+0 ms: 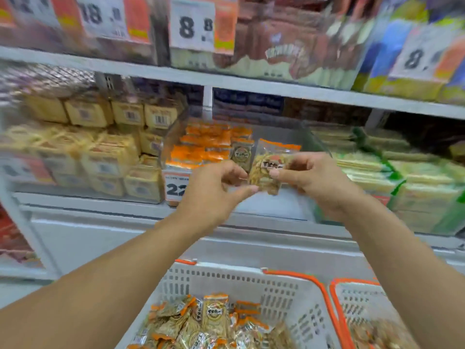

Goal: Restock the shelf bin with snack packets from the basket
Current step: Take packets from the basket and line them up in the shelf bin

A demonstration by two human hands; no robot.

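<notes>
A clear snack packet (pixel 270 163) with an orange top is held up in front of the shelf bin (pixel 317 143). My right hand (pixel 314 181) grips its right side, thumb on the front. My left hand (pixel 216 190) pinches its lower left edge between thumb and fingers. The clear bin on the middle shelf holds several orange-topped packets (pixel 206 144), one standing upright at the front. Below, a white basket (pixel 284 293) with orange handles holds several more of the same packets (pixel 214 326).
A second white basket (pixel 352 301) with orange rim sits at the lower right. Yellow packs (pixel 100 152) fill the shelf to the bin's left, green-and-white packs (pixel 402 177) to its right. Price cards (pixel 192 23) hang from the upper shelf. A white ledge (pixel 125 222) runs below.
</notes>
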